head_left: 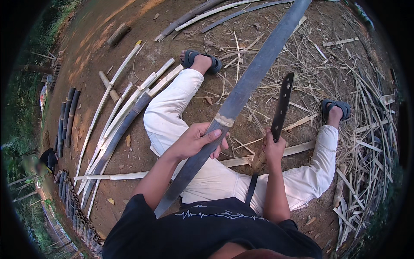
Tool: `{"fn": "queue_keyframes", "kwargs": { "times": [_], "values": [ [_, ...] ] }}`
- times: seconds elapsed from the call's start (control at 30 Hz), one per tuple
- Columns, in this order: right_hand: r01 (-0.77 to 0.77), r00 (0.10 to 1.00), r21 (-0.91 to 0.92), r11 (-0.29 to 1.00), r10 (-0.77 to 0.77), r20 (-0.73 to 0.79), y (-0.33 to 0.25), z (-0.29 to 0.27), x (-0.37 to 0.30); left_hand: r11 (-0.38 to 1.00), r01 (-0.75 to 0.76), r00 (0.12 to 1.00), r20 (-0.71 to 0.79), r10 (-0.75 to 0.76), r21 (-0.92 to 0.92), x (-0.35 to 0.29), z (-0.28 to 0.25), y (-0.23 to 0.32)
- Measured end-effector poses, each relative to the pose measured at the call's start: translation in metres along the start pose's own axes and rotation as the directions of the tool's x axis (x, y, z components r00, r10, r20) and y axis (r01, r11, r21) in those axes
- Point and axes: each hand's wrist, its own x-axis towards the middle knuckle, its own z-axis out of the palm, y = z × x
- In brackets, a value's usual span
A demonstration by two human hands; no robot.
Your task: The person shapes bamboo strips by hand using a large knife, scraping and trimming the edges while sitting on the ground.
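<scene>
A long dark bamboo slat (254, 75) slants across the middle, from beside my left arm up past the top edge. A pale node ring (224, 120) crosses it just beyond my left hand (196, 140), which is closed around the slat with the thumb on its upper face. To the right, my right hand (274, 149) grips a large knife (283, 101). Its dark blade, with several holes along it, points up and away, apart from the slat. Below that hand a brown wooden piece (258, 162) shows; I cannot tell whether it is the knife's handle.
Split bamboo lengths (125, 114) lie fanned out on the left, beside a short log (119, 34). Heaped shavings and strips (366, 142) cover the right side. A pale strip (116, 176) passes below my legs. Bamboo poles (69, 116) and a person (49, 159) are at far left.
</scene>
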Motion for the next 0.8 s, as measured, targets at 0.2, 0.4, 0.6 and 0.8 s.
{"fn": "queue_keyframes", "kwargs": {
  "times": [0.2,0.4,0.6,0.8],
  "values": [
    [0.166,0.986,0.085,0.982,-0.167,0.002,-0.029,-0.011,-0.022,0.995,0.072,0.996,-0.048,-0.075,-0.074,0.060,-0.008,-0.049],
    [0.238,0.971,-0.275,0.931,-0.229,0.064,-0.001,-0.033,-0.033,0.976,0.154,0.982,-0.081,-0.168,-0.155,0.070,-0.008,-0.055],
    [0.316,0.949,-0.410,0.856,-0.293,0.119,-0.014,-0.020,-0.045,0.953,0.260,0.938,-0.196,-0.287,-0.154,0.076,0.001,-0.049],
    [0.306,0.952,-0.486,0.819,-0.273,0.140,-0.015,-0.017,-0.045,0.948,0.310,0.905,-0.283,-0.317,-0.070,0.080,0.006,-0.045]
  ]
}}
